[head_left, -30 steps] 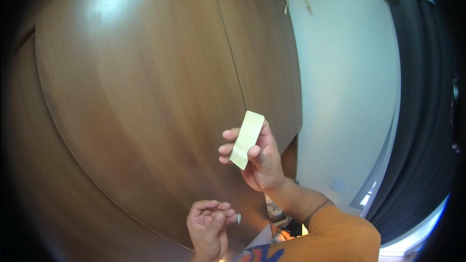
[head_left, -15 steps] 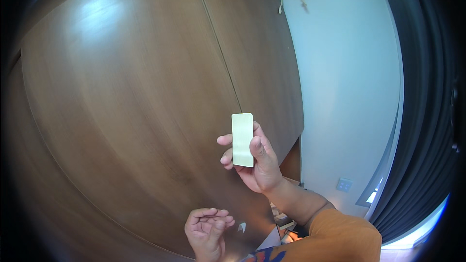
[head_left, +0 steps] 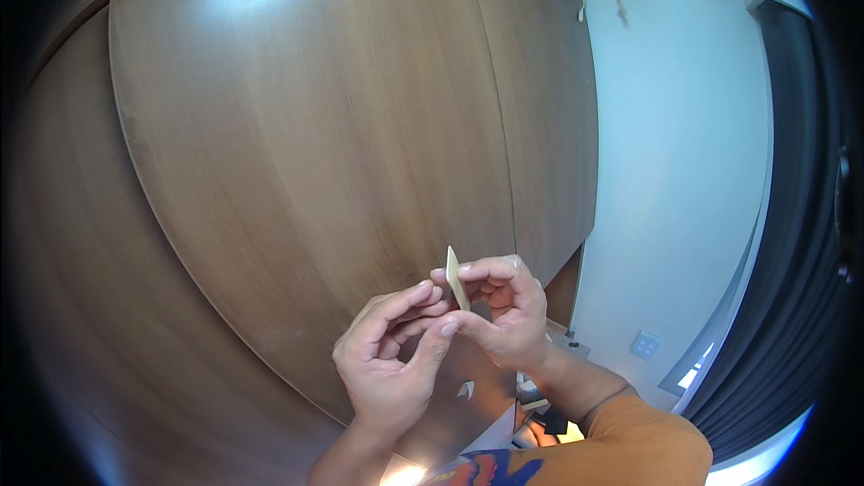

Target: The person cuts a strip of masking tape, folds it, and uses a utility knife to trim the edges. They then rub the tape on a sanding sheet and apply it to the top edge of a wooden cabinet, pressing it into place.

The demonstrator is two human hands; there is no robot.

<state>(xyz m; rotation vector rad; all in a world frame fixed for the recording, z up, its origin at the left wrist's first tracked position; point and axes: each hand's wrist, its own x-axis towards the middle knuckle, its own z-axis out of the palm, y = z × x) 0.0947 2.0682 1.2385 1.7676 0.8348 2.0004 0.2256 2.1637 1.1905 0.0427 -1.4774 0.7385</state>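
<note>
Turned nearly edge-on, a pale yellow rectangular pad (head_left: 456, 279) stands upright in front of me. My right hand (head_left: 508, 310) pinches it from the right, fingers near its upper part and thumb at its lower end. Close on the left side is my left hand (head_left: 391, 342), its fingers curved and its thumb apart from them. The left thumb reaches the right thumb near the pad's bottom; whether the left fingertips touch the pad I cannot tell.
Large brown wooden panels (head_left: 297, 144) with a seam fill the left and middle. A pale wall (head_left: 675, 126) with a switch plate (head_left: 645, 345) stands at right, beside a dark curtain (head_left: 792, 216). Small items (head_left: 544, 414) lie low behind my right arm.
The pad has turned from face-on to edge-on and come lower in view. My left hand has risen to meet the right one. The view has shifted, moving the panels rightward.
</note>
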